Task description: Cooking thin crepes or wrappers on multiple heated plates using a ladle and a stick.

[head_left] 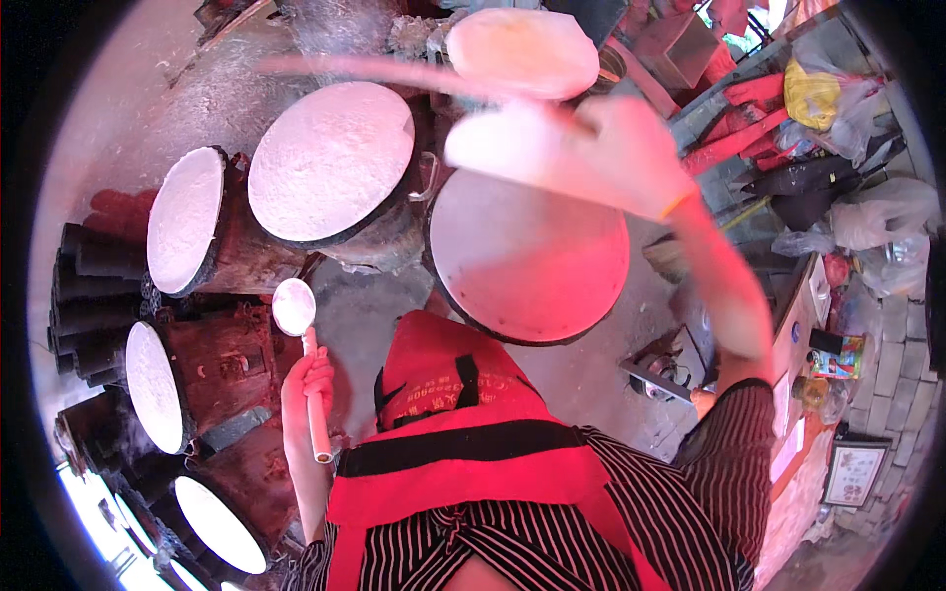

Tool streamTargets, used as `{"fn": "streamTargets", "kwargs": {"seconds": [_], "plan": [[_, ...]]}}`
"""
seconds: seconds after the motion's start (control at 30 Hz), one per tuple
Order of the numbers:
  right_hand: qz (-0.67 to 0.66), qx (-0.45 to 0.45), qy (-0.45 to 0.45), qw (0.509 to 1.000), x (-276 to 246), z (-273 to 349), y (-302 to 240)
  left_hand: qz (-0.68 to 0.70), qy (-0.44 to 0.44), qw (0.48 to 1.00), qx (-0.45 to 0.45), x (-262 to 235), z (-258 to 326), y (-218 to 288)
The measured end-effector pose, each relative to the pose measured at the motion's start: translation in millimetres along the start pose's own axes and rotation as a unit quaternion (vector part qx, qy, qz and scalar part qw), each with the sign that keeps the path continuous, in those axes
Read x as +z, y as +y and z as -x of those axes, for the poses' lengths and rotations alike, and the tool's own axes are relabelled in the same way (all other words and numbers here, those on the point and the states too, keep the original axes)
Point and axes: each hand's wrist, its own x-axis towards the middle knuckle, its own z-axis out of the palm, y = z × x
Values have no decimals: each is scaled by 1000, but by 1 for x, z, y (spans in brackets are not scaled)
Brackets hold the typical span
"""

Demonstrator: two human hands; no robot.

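Note:
My left hand [310,376] is closed round the wooden handle of a ladle [317,426], whose round bowl [294,306] looks coated white. Motion smears my right hand [639,153], raised over the far edge of a round griddle [527,261]. It appears closed round a long thin stick [365,68] that reaches out to the left. Below the stick, against the hand, a white flat shape [498,146] is too blurred to name. The griddle's surface looks bare and pale. Beyond it a white round sheet [522,51] with a yellowish middle covers another surface.
Round griddles topped with white layers [333,161] curve round my left side on rusty drum stoves [227,369]. Dark stacked cylinders [94,305] stand behind them. At the right are a small metal device [662,372], plastic bags [885,212], a framed picture [855,473] and a counter [803,463].

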Motion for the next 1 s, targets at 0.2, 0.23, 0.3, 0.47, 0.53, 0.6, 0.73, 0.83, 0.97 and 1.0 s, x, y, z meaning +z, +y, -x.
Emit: {"fn": "streamTargets", "kwargs": {"seconds": [0.2,0.23,0.3,0.47,0.53,0.6,0.73,0.83,0.97,1.0], "plan": [[-151,165,159,962,-111,-135,80,-19,1,999,32,43,-8,7],[-207,177,213,938,-116,-142,96,0,-15,1000,22,51,-12,12],[-343,277,298,847,-100,-165,125,-12,-10,1000,27,67,-22,25],[-532,290,401,687,53,-206,190,-10,21,999,40,112,-53,76],[-507,320,422,681,128,-215,205,-38,22,998,42,130,-65,98],[-519,404,445,608,194,-218,213,-30,21,998,46,144,-74,117],[-471,503,489,535,272,-209,218,-66,57,992,95,161,-87,138],[-505,522,491,481,285,-201,219,-78,76,989,95,167,-89,139],[-564,489,502,437,266,-188,203,-49,57,995,68,165,-72,116],[-576,464,511,439,260,-182,193,-26,46,997,55,161,-65,105]]}}
